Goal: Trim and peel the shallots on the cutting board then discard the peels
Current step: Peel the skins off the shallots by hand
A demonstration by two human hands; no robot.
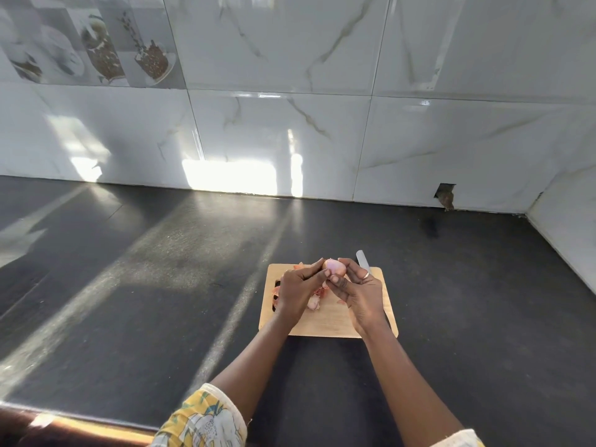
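A pale pink shallot (pixel 335 267) is held above the wooden cutting board (pixel 325 324). My left hand (pixel 298 290) pinches it from the left with curled fingers. My right hand (pixel 362 293) grips it from the right, thumb at its lower edge. Reddish peels (pixel 319 291) lie on the board under my hands, and a whitish shallot piece (pixel 313 303) rests beside them. A knife (pixel 363 262) lies along the board's far right side, its blade tip past the edge and most of it hidden behind my right hand.
The board sits on a dark countertop (pixel 161 285) streaked with sunlight. A white marble-tile wall (pixel 290 124) runs along the back and turns at the right corner. A small hole (pixel 446 195) shows in the wall's base at the right.
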